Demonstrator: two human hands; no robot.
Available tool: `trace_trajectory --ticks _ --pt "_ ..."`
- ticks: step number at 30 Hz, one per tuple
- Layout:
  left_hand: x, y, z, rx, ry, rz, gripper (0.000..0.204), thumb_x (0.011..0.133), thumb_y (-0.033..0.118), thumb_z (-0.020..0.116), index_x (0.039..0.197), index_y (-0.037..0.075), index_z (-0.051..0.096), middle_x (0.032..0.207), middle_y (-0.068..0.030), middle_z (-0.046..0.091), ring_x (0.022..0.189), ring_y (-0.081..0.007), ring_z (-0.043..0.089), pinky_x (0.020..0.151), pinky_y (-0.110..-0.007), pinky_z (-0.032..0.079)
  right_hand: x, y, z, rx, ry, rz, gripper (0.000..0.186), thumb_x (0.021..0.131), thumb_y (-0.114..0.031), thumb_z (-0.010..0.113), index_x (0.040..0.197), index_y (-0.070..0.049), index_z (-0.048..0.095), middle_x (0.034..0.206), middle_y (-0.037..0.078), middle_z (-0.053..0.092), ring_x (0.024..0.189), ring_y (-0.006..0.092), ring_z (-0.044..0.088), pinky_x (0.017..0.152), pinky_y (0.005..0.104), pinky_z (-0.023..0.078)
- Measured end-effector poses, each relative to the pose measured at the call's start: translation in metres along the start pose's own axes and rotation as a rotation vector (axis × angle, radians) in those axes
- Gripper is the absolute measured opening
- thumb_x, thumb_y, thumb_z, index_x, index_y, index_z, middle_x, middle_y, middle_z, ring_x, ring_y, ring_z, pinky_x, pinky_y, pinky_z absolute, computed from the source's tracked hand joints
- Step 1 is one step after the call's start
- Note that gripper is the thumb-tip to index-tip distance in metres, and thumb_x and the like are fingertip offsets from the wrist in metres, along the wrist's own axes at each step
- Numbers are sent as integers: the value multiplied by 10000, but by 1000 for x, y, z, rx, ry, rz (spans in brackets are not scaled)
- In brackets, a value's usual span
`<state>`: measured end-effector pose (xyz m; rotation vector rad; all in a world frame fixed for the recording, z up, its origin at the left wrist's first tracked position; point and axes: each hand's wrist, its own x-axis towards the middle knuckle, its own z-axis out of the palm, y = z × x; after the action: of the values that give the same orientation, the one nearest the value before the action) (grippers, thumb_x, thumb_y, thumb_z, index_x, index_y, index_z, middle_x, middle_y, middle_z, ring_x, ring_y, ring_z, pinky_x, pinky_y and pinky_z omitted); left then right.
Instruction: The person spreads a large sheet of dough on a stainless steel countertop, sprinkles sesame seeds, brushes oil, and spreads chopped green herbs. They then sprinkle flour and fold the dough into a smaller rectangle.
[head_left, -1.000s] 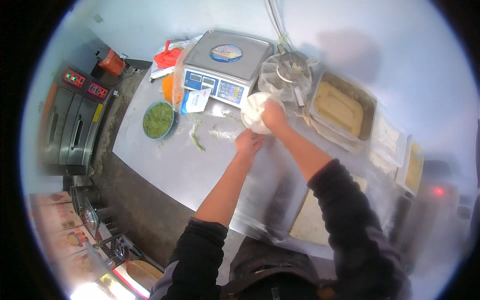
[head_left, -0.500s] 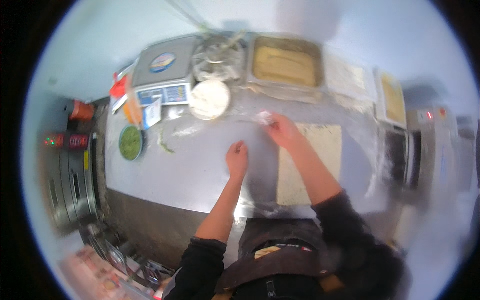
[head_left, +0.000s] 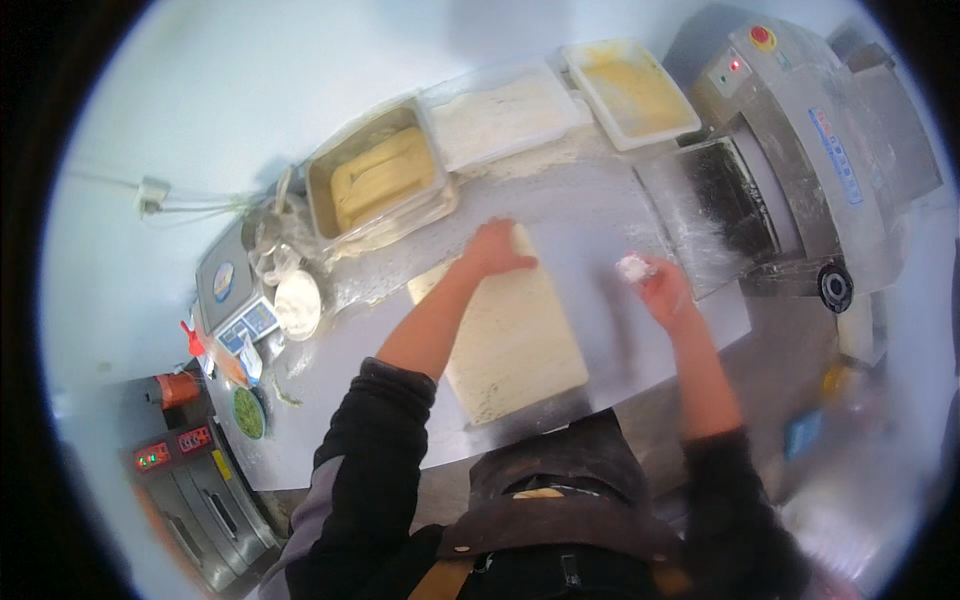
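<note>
The left hand (head_left: 497, 250) presses flat on the dough sheet's (head_left: 512, 345) far end, while the right hand (head_left: 660, 290), just beside it, pinches flour (head_left: 632, 267).

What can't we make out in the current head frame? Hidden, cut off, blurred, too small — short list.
- Head view: the far end of the dough sheet lies under the left hand.
- White lump at the right hand: blurred, so flour or dough cannot be told, nor the grip.
- Scale display: too small to read.
- Machine: bent and cut by the fisheye rim.
- Green bowl: contents too small to tell.
</note>
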<state>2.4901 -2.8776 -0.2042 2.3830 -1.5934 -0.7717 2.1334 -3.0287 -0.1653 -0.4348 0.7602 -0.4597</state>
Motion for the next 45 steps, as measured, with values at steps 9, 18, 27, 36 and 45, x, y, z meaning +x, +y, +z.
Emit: trace_trajectory --ticks 9,18,27,36,45 --pt "18 3 -53 -164 -474 -100 669 728 348 946 1292 45 755 1193 -183 800 1141 -348 744 987 -437 577 53 -33 -77 93 34 26 369 1088 -122 566 1347 131 638 1267 232 734 1195 346 728 1075 457 607" --pt "-78 54 -114 -206 -315 -122 535 766 243 918 1223 55 712 1127 -190 784 1059 -376 742 923 -462 579 98 -76 -1 -750 392 -451 305 1038 -116 605 1248 65 732 1229 226 762 1226 333 708 1043 494 580" --pt "-103 29 -147 -254 -311 -48 518 775 241 927 1206 57 706 1131 -177 771 1076 -356 728 922 -452 568 24 87 34 -1222 145 -178 485 983 -303 712 1384 -29 702 1446 218 693 1309 386 671 1148 481 500" --pt "11 -17 -50 -408 -369 -31 707 787 379 909 1376 49 700 1345 -209 730 1272 -375 680 1081 -491 533 -12 162 50 -1469 -45 226 806 870 -510 864 1438 1 606 1398 263 686 1322 431 653 1119 502 512" --pt "25 13 -9 -178 -172 -19 831 748 622 900 1365 85 750 1325 -219 749 1254 -408 692 1070 -492 543 -64 163 45 -1226 54 170 692 871 -351 910 1376 18 616 1248 247 762 1130 338 756 984 440 583"
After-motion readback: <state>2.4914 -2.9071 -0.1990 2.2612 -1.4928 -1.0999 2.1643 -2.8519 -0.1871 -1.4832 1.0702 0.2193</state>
